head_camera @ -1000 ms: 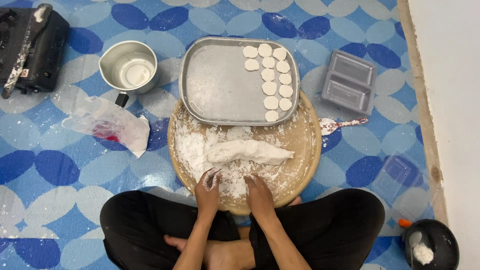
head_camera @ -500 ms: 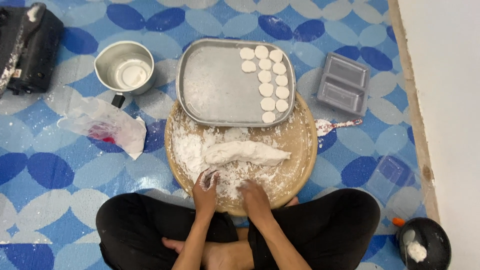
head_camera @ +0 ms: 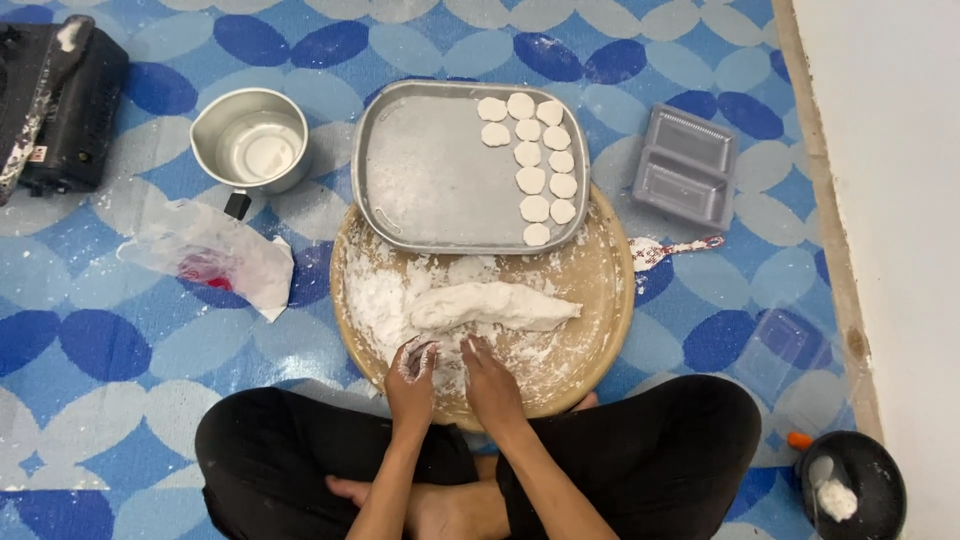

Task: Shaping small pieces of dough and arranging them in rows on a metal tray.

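Dough log (head_camera: 492, 305) lies crosswise just above both hands; left hand (head_camera: 412, 372) curled, floury, right hand (head_camera: 490, 378) flat, empty.

Partly out of view: a black case (head_camera: 60, 105) is cut off at the left edge, a dark bowl (head_camera: 855, 485) at the bottom — its white contents too small to identify. Whether the floured left hand (head_camera: 412, 375) holds anything cannot be told.
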